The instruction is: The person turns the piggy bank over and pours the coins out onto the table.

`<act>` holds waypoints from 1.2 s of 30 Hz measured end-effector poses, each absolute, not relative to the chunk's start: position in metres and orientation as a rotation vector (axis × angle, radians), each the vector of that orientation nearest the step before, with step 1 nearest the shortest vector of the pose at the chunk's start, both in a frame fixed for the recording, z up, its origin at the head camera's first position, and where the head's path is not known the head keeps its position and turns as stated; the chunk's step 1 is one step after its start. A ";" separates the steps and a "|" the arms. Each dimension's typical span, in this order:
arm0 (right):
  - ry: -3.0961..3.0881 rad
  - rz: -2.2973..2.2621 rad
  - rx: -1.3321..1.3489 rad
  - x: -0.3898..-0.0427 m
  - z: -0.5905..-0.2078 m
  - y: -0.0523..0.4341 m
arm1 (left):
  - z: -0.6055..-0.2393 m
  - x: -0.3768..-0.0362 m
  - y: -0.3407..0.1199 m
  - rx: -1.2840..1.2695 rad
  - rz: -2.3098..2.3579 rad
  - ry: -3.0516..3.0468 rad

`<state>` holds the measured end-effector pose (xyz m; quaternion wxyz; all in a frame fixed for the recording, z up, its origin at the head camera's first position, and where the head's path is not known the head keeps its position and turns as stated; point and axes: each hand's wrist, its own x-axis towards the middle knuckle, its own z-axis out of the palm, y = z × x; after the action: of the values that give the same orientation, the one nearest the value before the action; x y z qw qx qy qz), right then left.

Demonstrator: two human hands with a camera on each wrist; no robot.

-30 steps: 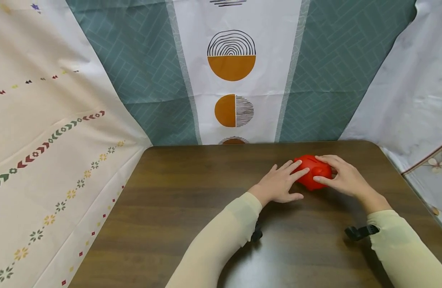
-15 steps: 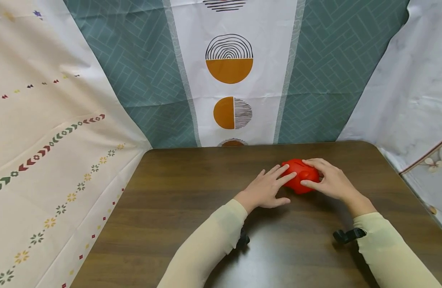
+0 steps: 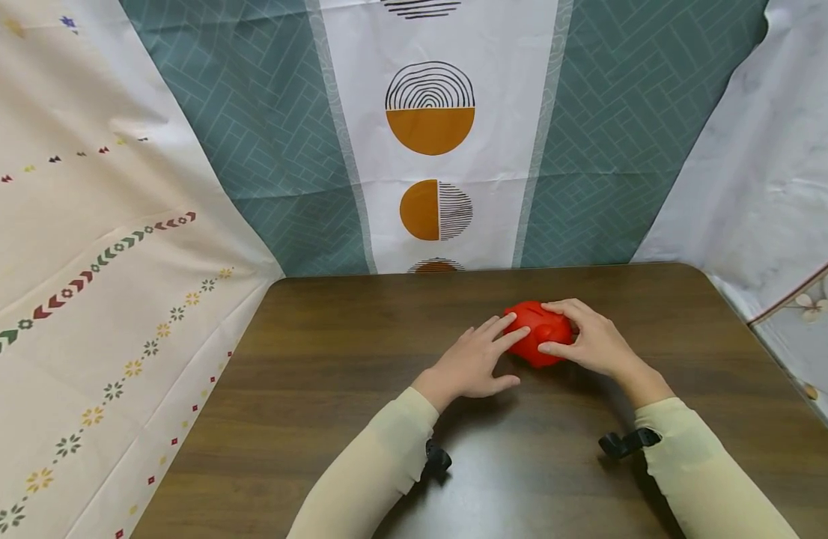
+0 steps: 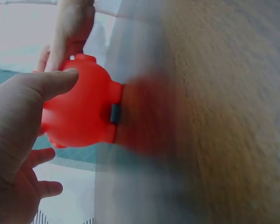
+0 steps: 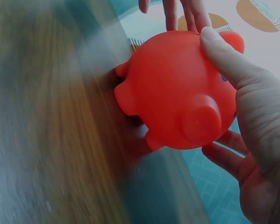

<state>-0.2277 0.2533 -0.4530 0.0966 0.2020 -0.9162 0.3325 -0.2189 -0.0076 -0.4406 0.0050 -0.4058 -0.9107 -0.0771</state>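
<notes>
A red piggy bank [image 3: 542, 332] stands on its stubby legs on the dark wooden table, right of centre in the head view. My right hand [image 3: 599, 343] holds its right side, thumb at the front and fingers over the far top. The right wrist view shows its round snout [image 5: 201, 119] and part of an eye beside the thumb. At the opposite side, my left hand [image 3: 471, 363] lies with spread, mostly straight fingers, the fingertips against the red body. In the left wrist view, a dark plug [image 4: 115, 113] shows on the underside between two legs.
The wooden table [image 3: 333, 337] reaches back to a hanging teal and white cloth [image 3: 286, 135]. A cream patterned cloth [image 3: 117, 299] borders the left side, and a white one [image 3: 758, 172] the right. Each wrist carries a black camera mount [image 3: 626, 443].
The piggy bank and both hands have moved left across the table together. The right hand keeps its hold, and the left fingers stay against the other side.
</notes>
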 end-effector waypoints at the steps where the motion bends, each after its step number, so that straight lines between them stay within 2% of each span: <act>1: -2.720 1.002 0.596 -0.228 -0.453 0.250 | -0.441 -0.218 -0.011 -1.265 -0.257 -2.851; 19: -2.639 1.363 0.716 -0.227 -0.463 0.171 | -0.439 -0.201 -0.077 -1.040 -0.620 -2.772; 36: -2.594 1.443 0.760 -0.224 -0.470 0.121 | -0.436 -0.205 -0.099 -0.945 -0.697 -2.808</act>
<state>-0.2242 0.1205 -0.4699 0.0389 0.2477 -0.8460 0.4706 -0.2052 -0.0990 -0.4362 0.0492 -0.3100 -0.9215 -0.2287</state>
